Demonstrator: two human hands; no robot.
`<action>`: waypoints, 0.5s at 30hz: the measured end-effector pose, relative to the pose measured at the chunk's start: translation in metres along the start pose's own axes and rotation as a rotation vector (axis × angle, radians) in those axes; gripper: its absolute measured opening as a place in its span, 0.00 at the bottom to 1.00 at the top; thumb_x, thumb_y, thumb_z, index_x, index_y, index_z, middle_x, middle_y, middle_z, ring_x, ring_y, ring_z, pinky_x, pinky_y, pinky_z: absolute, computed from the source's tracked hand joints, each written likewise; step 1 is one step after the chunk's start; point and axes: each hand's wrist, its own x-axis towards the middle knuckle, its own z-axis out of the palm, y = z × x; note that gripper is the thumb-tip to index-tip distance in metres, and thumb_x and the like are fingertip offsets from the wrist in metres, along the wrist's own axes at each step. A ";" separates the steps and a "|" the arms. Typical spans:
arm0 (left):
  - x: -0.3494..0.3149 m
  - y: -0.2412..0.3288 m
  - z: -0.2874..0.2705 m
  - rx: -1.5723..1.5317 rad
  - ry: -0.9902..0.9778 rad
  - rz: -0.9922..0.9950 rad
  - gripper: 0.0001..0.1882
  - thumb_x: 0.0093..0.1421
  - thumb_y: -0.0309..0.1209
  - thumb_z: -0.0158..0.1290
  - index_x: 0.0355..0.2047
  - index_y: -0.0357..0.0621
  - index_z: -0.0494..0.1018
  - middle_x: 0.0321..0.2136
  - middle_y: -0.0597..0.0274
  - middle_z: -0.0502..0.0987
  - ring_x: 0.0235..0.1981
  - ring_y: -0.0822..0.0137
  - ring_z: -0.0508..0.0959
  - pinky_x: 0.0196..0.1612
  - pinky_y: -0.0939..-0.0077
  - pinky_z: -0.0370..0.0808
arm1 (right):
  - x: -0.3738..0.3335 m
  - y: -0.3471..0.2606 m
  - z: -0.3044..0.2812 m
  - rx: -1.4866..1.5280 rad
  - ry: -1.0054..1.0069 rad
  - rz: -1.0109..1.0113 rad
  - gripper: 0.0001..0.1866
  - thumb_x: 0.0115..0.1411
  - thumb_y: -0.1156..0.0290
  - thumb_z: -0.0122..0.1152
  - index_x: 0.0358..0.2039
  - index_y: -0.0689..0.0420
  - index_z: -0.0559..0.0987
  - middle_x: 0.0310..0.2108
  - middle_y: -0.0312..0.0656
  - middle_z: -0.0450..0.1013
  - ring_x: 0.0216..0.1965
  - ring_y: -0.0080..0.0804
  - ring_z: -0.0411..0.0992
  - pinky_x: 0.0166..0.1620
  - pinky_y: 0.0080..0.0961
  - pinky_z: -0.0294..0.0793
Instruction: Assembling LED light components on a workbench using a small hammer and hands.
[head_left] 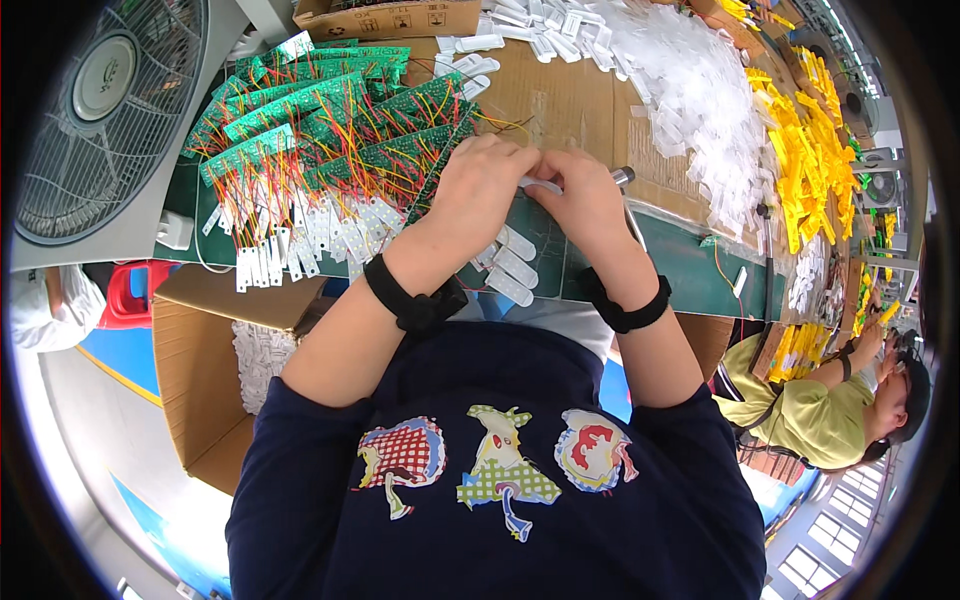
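Close together over the near part of the bench, my left hand [480, 182] and my right hand [588, 198] pinch a small white plastic piece [541, 185] between them. Much of the piece is hidden by my fingers. Just below my left hand lie several rounded white plastic covers [513, 268]. To the left is a heap of green circuit boards [345, 105] with red and yellow wires, ending in small white LED strips [275, 262]. A metal-ended tool [622, 176] lies beside my right hand, mostly covered.
Clear plastic covers [705, 120] are piled on the cardboard at the right, beyond them yellow plastic parts [808, 150]. A fan [110, 110] stands at the left. Below the bench edge is an open cardboard box [200, 370]. Another person [820, 415] works at the far right.
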 end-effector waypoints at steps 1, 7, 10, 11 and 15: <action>0.000 0.000 0.000 -0.003 -0.012 0.002 0.17 0.48 0.17 0.63 0.39 0.44 0.77 0.40 0.58 0.82 0.47 0.50 0.79 0.53 0.55 0.73 | -0.002 0.000 0.000 -0.015 0.006 -0.028 0.10 0.53 0.73 0.74 0.34 0.57 0.81 0.33 0.46 0.76 0.38 0.47 0.78 0.42 0.41 0.77; -0.001 -0.002 0.001 0.017 -0.032 0.000 0.16 0.49 0.18 0.63 0.39 0.44 0.78 0.40 0.60 0.82 0.47 0.51 0.78 0.54 0.55 0.73 | -0.018 0.008 -0.003 0.016 0.019 -0.033 0.12 0.56 0.77 0.70 0.42 0.58 0.85 0.35 0.48 0.75 0.38 0.47 0.77 0.43 0.40 0.77; -0.001 -0.001 0.001 0.011 -0.030 0.006 0.16 0.49 0.18 0.63 0.39 0.45 0.78 0.39 0.60 0.82 0.47 0.51 0.78 0.54 0.55 0.73 | -0.022 0.007 -0.005 0.048 0.021 -0.001 0.12 0.57 0.76 0.70 0.42 0.58 0.85 0.36 0.48 0.76 0.40 0.48 0.77 0.45 0.41 0.77; -0.002 -0.001 0.001 0.011 -0.033 0.005 0.15 0.49 0.18 0.63 0.38 0.45 0.78 0.39 0.60 0.82 0.47 0.51 0.78 0.54 0.55 0.73 | -0.023 0.007 -0.006 0.053 0.021 0.015 0.11 0.57 0.75 0.71 0.42 0.58 0.85 0.36 0.48 0.76 0.41 0.49 0.77 0.46 0.41 0.77; -0.002 -0.001 0.001 0.015 -0.034 0.006 0.15 0.50 0.17 0.63 0.37 0.46 0.78 0.39 0.61 0.82 0.46 0.52 0.78 0.54 0.55 0.73 | -0.048 0.012 -0.021 -0.110 0.253 -0.032 0.16 0.56 0.73 0.70 0.45 0.58 0.81 0.40 0.50 0.76 0.46 0.55 0.76 0.49 0.48 0.76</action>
